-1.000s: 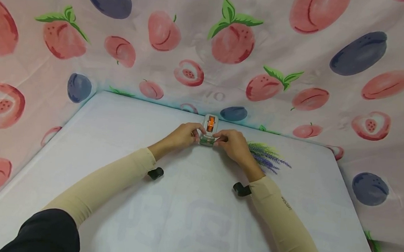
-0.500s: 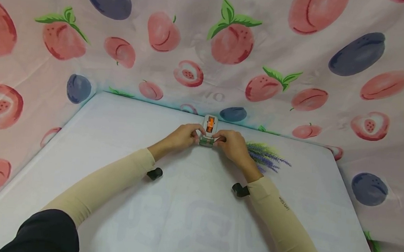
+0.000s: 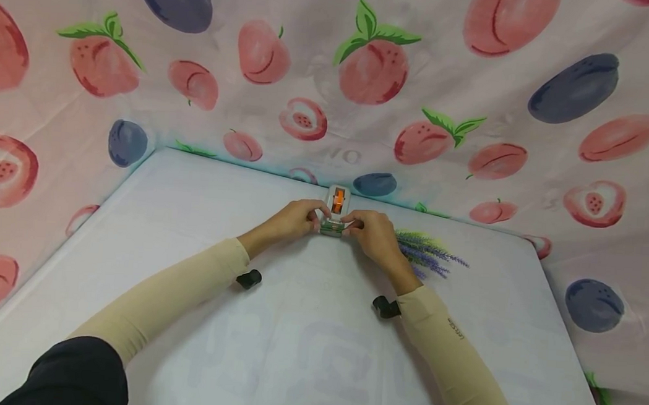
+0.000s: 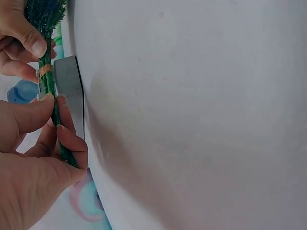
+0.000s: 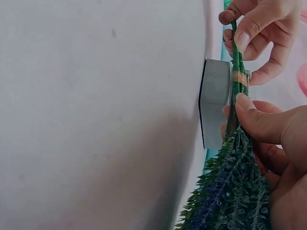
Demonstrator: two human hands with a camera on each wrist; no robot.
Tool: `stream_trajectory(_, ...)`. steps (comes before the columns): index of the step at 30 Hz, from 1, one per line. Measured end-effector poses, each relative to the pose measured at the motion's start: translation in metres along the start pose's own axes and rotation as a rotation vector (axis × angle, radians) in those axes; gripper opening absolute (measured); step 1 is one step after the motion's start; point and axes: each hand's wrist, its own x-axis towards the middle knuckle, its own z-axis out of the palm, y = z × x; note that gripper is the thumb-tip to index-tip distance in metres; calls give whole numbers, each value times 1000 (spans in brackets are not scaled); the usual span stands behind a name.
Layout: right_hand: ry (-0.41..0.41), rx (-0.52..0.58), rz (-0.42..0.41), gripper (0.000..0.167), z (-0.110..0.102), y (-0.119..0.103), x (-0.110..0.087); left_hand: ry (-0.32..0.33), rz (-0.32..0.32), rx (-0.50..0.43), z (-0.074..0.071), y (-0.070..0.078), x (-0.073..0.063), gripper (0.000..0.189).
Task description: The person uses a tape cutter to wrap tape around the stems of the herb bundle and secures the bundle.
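Note:
A bunch of artificial lavender [image 3: 427, 256] lies crosswise between both hands, its purple and yellow-green heads to the right. My left hand [image 3: 297, 218] pinches the green stems [image 4: 50, 88] toward their cut ends, thumb against curled fingers. Closer to the flower heads [image 5: 230, 187], my right hand [image 3: 377, 235] pinches the same stems between thumb and fingers. An orange-brown strip of tape [image 5: 240, 77] circles the stems between the two hands. Right behind the stems stands a grey tape dispenser [image 5: 215, 98] with an orange tape roll [image 3: 338, 200] in it.
The dispenser stands near the back edge of the white-covered table [image 3: 295, 324]. Behind rises a fruit-printed cloth [image 3: 322, 60]. Black wrist cameras, left camera [image 3: 250, 279] and right camera [image 3: 387, 306], jut inward below the wrists.

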Motion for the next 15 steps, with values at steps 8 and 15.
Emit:
stream_trajectory(8, 13, 10, 14, 20, 1, 0, -1, -7, 18, 20, -2, 3, 1, 39)
stream_trajectory(15, 49, -16, 0, 19, 3, -1, -1, -3, 17, 19, 0, 1, 0, 37)
